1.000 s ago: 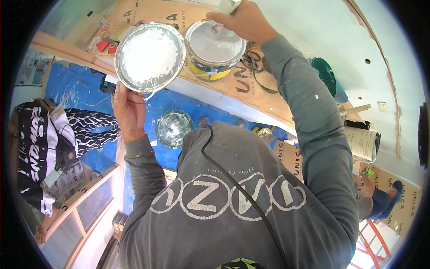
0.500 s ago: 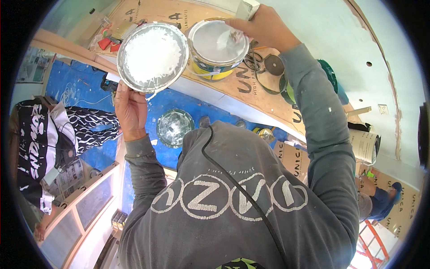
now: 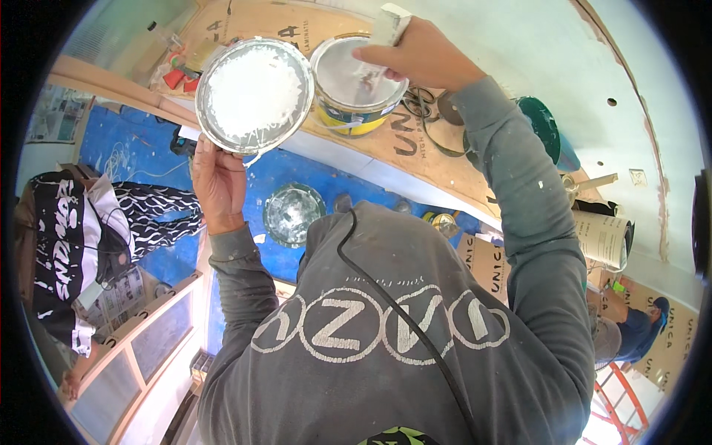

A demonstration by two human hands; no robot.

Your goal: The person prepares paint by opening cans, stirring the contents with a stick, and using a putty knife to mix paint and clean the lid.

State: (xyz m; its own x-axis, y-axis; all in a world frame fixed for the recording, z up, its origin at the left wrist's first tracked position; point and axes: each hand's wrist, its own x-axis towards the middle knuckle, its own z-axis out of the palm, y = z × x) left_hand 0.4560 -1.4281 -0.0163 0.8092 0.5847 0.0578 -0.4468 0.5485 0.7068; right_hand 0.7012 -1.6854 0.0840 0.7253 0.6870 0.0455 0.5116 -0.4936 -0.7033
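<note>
My left hand (image 3: 219, 182) grips the lower rim of a round paint-bucket lid (image 3: 256, 96), its upturned face thickly smeared with white. Just right of the lid stands a yellow-and-dark bucket (image 3: 356, 119) with a pale inside. Over its right rim, my right hand (image 3: 426, 55) is closed round a flat, whitish scraper (image 3: 391, 24). One end of the scraper sticks up above the fingers. A white-smeared part below them hangs over the bucket's mouth; whether it touches the contents I cannot tell.
The bucket stands on a printed board bench (image 3: 400, 141). Scissors (image 3: 421, 104) and a dark green bucket (image 3: 538, 130) are to its right. A white-stained tub (image 3: 294, 213) sits on the blue floor covering (image 3: 252, 189). One person (image 3: 74, 245) is at left, another (image 3: 630, 330) at right, near an orange ladder (image 3: 619, 400).
My right hand has shifted slightly left and down, bringing the scraper further over the bucket. My left hand and the lid have hardly moved.
</note>
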